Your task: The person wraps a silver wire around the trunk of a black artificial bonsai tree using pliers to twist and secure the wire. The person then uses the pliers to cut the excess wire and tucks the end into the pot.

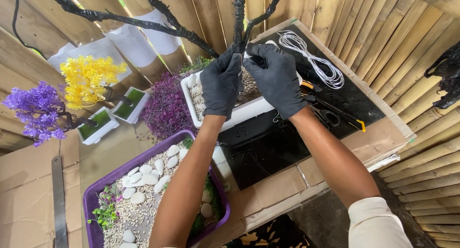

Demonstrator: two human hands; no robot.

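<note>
Where the black-wrapped trunk [238, 18] rises upright from the white planter [230, 115] of pebbles, both gloved hands pinch its base, left hand [221, 83] and right hand [275, 78] equally near. A white wire coil [311, 61] lies right on the worktop [373, 138]; a purple tray [91, 195] sits nearer left.

Bright, even daylight; sharp focus

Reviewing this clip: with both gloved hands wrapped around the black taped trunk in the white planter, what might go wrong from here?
1. The left hand and right hand grip the black taped trunk low down; its long branches spread wide, so it may lean and tip the white planter.
2. Pebbles could spill from the planter.
3. The coil of white wire and the cutter lie close beside the right hand and might get knocked.
</note>
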